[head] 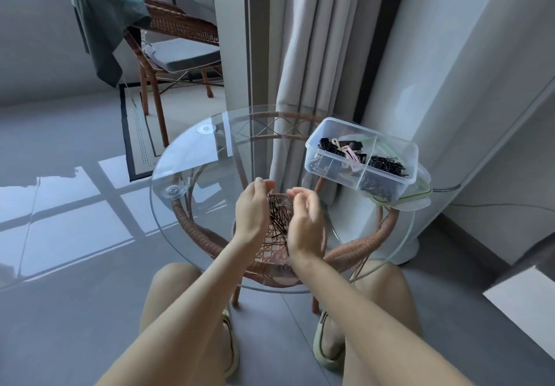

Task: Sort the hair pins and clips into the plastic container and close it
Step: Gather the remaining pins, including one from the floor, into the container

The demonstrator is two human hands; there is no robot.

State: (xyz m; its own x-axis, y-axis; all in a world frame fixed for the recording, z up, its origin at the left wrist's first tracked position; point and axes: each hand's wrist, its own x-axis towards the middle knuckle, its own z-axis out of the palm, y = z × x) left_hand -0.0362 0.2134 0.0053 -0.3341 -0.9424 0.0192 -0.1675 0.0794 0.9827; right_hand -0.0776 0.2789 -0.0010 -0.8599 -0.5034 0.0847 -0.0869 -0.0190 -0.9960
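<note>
- your left hand [253, 205] and right hand [306, 223] are cupping a bundle of dark hair pins [277, 216] between curled fingers, over the glass table [186, 175].
- the plastic container [362, 133] is sitting open at the table's far right edge, holding clips [339, 148] and sorted pins [386, 164] in separate compartments.
- its green-rimmed lid [416, 202] is lying underneath.

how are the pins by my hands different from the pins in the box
The table pins lie loose on the table, cupped between left hand and right hand; the box pins sit in the box, untouched. The table pins form one heap; the box pins occupy two compartments. Both are thin hairpins.
</note>
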